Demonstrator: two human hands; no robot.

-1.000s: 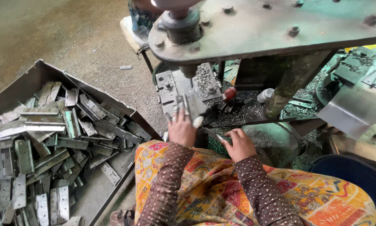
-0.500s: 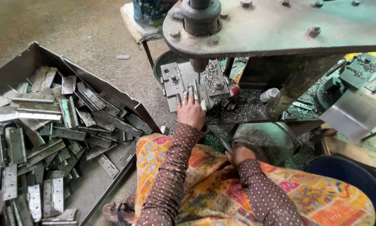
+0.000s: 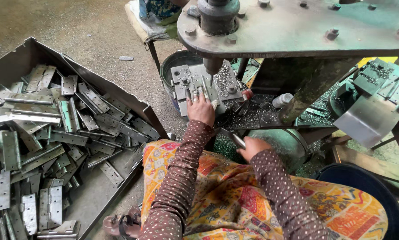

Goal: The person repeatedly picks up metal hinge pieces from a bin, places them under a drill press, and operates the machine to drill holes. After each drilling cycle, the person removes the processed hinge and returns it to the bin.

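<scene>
We see a heavy steel press plate [image 3: 297,26] filling the top of the view, its ram [image 3: 212,66] pointing down at a grey die block [image 3: 195,84] strewn with metal chips. To the left, a big sheet-metal tray [image 3: 21,62] on the floor holds a heap of steel hinges [image 3: 52,133]. A blue bucket [image 3: 368,178] sits at lower right, beside our lap in its bright patterned cloth [image 3: 235,200].

Our left hand [image 3: 200,109] rests on the front of the die block, fingers spread flat on a hinge piece [image 3: 204,86] lying just under the ram; its grip is pressing down rather than clenched. Our right hand [image 3: 252,146] hangs lower, near the lap, its grip closed around a narrow metal strip [image 3: 232,138] that points up-left.
</scene>
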